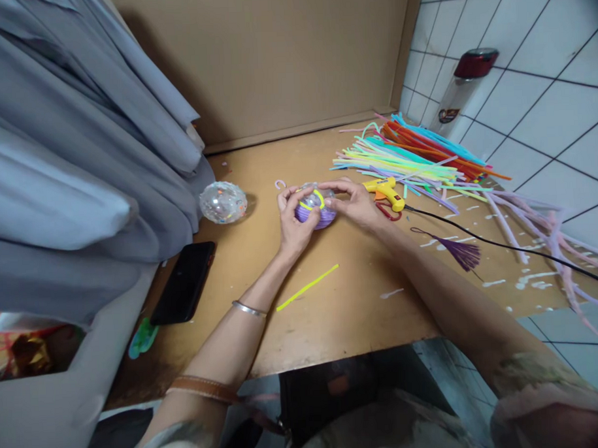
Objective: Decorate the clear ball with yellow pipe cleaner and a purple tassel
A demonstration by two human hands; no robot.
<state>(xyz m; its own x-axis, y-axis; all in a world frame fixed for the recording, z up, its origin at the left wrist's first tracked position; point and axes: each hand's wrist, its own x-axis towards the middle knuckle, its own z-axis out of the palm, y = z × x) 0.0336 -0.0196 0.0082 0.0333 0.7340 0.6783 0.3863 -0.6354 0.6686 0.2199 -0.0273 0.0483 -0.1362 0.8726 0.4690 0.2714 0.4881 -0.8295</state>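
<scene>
A clear ball (308,196) with purple pipe cleaner wound round its lower part sits between my hands, near the middle of the table. My left hand (295,219) grips its left side, with the thumb at the front. On the ball's front lies a bent yellow strip (320,198). My right hand (351,201) has its fingers and thumb on the ball's right side, by the yellow strip. A small pale purple hook (280,184) shows just beyond my left fingers. Nearer to me, a straight yellow pipe cleaner (307,288) lies on the table.
Left stand another clear ball (223,202), a black phone (184,283) and a green item (143,338) beside a grey curtain (80,140). Right are a yellow glue gun (389,193) with its black cord, a purple tassel (461,252), many coloured pipe cleaners (404,156) and a red-lidded bottle (463,87).
</scene>
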